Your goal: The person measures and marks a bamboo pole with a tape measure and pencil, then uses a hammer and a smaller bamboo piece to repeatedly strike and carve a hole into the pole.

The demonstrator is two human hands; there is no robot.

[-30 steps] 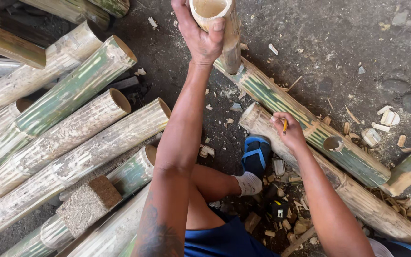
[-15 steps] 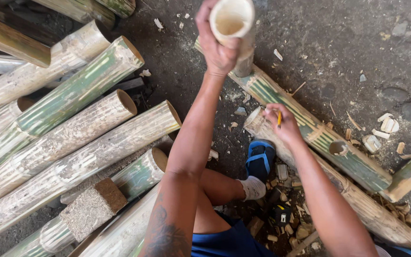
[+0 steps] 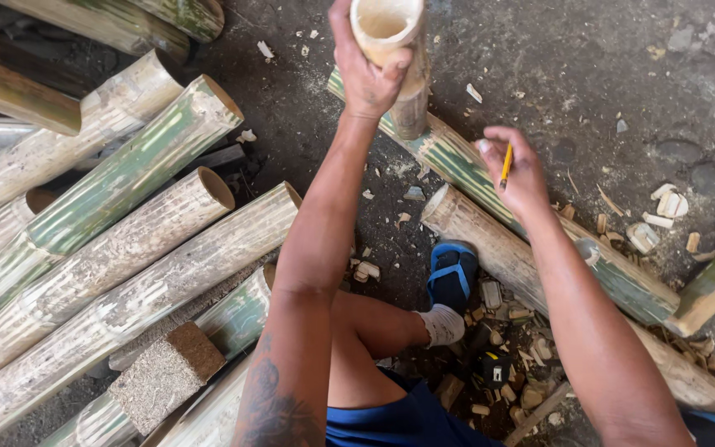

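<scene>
Dirt floor below, left hand (image 3: pixel 367 74) grips bamboo tube (image 3: pixel 395 58) upright; right hand (image 3: pixel 516 170) pinches pencil (image 3: pixel 506 165).

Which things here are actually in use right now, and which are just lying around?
In use: short bamboo tube gripped by left hand; yellow pencil in right hand.

Lying about: stacked bamboo poles, rough block, wood chips, blue sandal on foot.

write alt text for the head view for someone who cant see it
The left hand grips a short hollow bamboo piece upright, while the right hand holds a yellow pencil over long bamboo poles lying on a chip-strewn dirt floor.
</scene>
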